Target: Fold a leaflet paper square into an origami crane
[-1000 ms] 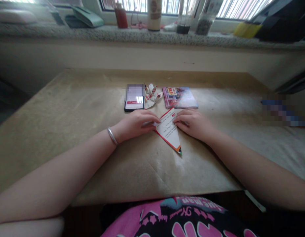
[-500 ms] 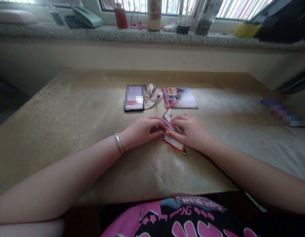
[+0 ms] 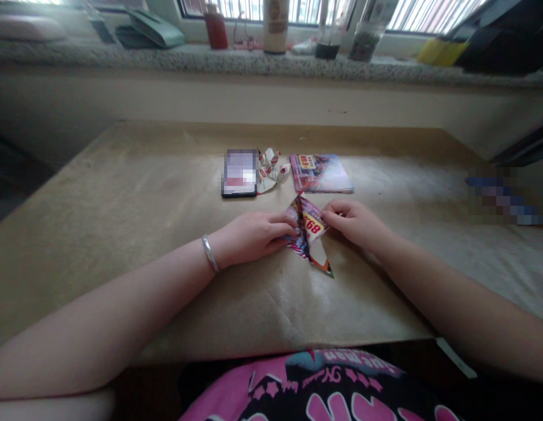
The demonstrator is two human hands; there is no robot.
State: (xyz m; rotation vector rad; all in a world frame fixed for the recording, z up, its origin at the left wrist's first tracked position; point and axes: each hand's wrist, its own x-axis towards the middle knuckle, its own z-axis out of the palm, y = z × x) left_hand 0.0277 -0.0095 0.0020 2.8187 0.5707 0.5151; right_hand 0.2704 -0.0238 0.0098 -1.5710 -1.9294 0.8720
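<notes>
A folded piece of colourful printed paper lies on the table before me, with "89.9"-like red digits on a yellow patch. Its upper end is a point, and a white tip with an orange and green edge sticks out at the lower right. My left hand grips the paper's left side, fingers on top of it, the thumb mostly hidden. My right hand pinches the right corner of a flap between thumb and bent fingers.
Beyond my hands lie a phone, crumpled paper scraps and a glossy printed booklet. A blurred colourful item sits at the table's right. Bottles, including a red one, stand on the stone windowsill.
My right hand has moved to the right, pulling a flap outward, so the paper's printed yellow patch now shows. My left hand stays on the left side.
</notes>
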